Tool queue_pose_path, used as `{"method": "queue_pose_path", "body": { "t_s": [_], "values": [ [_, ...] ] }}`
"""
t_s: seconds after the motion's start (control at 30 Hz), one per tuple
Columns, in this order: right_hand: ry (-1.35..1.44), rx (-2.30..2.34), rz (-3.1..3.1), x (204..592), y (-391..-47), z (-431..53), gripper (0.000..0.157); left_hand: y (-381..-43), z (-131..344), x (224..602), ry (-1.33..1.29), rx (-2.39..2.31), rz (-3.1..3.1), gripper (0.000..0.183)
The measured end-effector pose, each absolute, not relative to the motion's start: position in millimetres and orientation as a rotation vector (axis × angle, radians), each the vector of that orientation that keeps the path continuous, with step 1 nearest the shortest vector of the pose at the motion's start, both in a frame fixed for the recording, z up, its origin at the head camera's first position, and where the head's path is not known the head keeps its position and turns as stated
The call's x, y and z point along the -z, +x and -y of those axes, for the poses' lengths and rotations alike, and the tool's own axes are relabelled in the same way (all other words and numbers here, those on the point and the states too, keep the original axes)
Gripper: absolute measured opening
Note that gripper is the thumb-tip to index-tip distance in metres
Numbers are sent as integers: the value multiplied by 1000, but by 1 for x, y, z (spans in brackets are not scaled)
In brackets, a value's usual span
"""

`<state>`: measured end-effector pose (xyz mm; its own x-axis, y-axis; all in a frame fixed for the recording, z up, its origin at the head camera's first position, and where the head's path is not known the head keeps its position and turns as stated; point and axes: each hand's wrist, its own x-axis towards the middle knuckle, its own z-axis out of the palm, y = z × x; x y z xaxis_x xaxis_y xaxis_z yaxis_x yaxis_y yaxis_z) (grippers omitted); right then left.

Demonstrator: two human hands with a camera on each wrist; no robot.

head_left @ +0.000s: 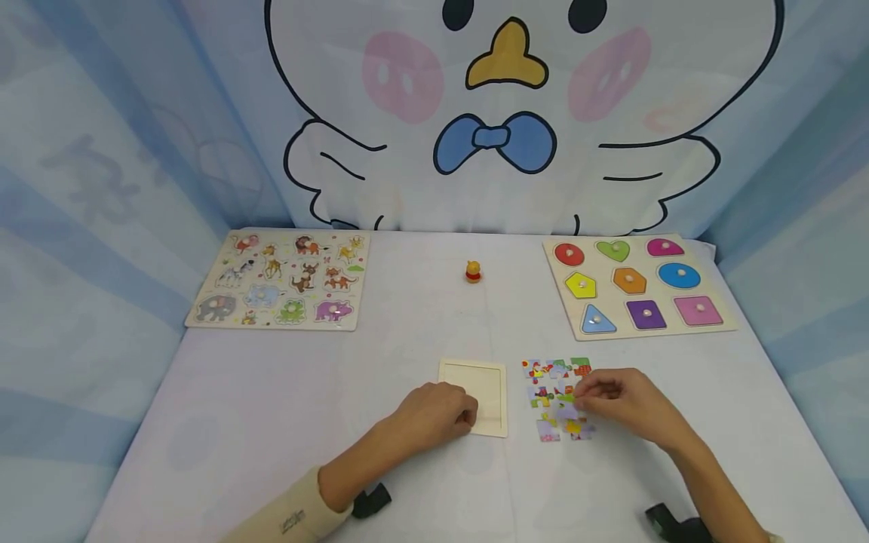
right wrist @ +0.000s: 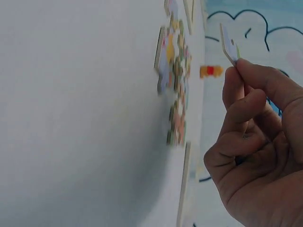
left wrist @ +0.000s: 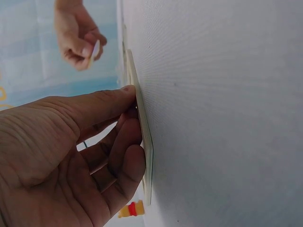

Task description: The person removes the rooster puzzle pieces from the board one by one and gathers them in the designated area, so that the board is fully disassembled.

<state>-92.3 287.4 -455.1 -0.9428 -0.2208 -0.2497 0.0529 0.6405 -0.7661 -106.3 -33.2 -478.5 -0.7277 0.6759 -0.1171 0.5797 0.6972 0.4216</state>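
My left hand (head_left: 434, 415) holds a small pale wooden puzzle tray (head_left: 492, 400) down on the table, with thumb and bent fingers against it. From the left wrist view, the thumb tip sits right at the tray's edge (left wrist: 147, 142). My right hand (head_left: 624, 400) pinches a thin jigsaw piece (right wrist: 228, 45) between thumb and index finger, raised above the table. Beneath and beside that hand, loose jigsaw pieces (head_left: 546, 396) with a colourful print lie in rough rows to the right of the tray.
An animal peg puzzle board (head_left: 274, 283) lies at the back left. The shape peg board (head_left: 655, 294) is at the back right. Between them stands a small yellow-and-red bear figure (head_left: 473, 273). Printed curtains enclose the white table on its back and sides.
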Motion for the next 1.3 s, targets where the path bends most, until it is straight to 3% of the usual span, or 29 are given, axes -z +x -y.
{"method": "queue_pose_path", "body": {
  "t_s": [0.33, 1.3],
  "values": [
    [15, 1075, -2467, 463, -81, -352, 22, -107, 32, 477, 980, -513, -2630, 23],
    [-76, 909, -2645, 480, -80, -337, 9, -106, 34, 475, 1021, -527, -2621, 22]
  ]
}}
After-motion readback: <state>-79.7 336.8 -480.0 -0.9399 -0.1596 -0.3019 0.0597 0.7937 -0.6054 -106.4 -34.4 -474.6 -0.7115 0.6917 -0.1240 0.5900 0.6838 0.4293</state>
